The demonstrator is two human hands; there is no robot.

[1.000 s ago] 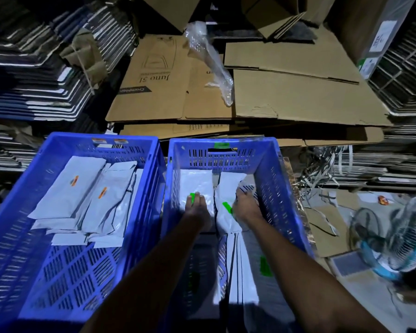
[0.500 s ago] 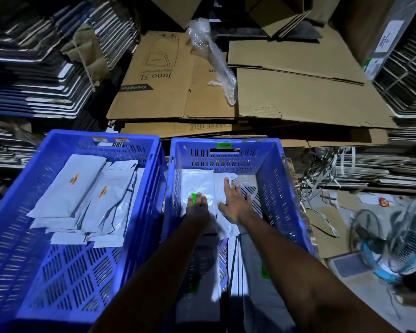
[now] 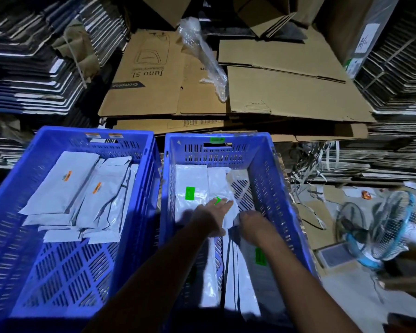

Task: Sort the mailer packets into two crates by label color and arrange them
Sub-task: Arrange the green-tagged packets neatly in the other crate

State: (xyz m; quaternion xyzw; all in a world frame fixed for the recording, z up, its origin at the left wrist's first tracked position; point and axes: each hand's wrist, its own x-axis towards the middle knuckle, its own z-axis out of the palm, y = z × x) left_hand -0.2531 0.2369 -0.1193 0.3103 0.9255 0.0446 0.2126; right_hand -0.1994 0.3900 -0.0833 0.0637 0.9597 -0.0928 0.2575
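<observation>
Two blue crates stand side by side. The left crate [image 3: 139, 164] holds several grey mailer packets with orange labels [image 3: 63, 186]. The right crate [image 3: 269, 179] holds white packets with green labels [image 3: 190, 183]. My left hand [image 3: 211, 217] lies flat, fingers straight, on a green-labelled packet [image 3: 220, 186] in the middle of the right crate. My right hand [image 3: 252, 224], just to its right, has its fingers curled down on the near edge of that packet. More green-labelled packets [image 3: 247, 280] lie in the crate's near half under my forearms.
Flattened cardboard boxes [image 3: 274, 92] and a plastic wrap [image 3: 207, 58] pile up behind the crates. Stacks of folded cartons rise at left [image 3: 34, 68] and right [image 3: 399, 68]. A blue table fan [image 3: 382, 227] lies on the floor at right.
My left hand moved right off the far-left packet, uncovering its green label, and now lies flat on the middle packet. My right hand drew back and right, and its fingers curled at the packet's edge.
</observation>
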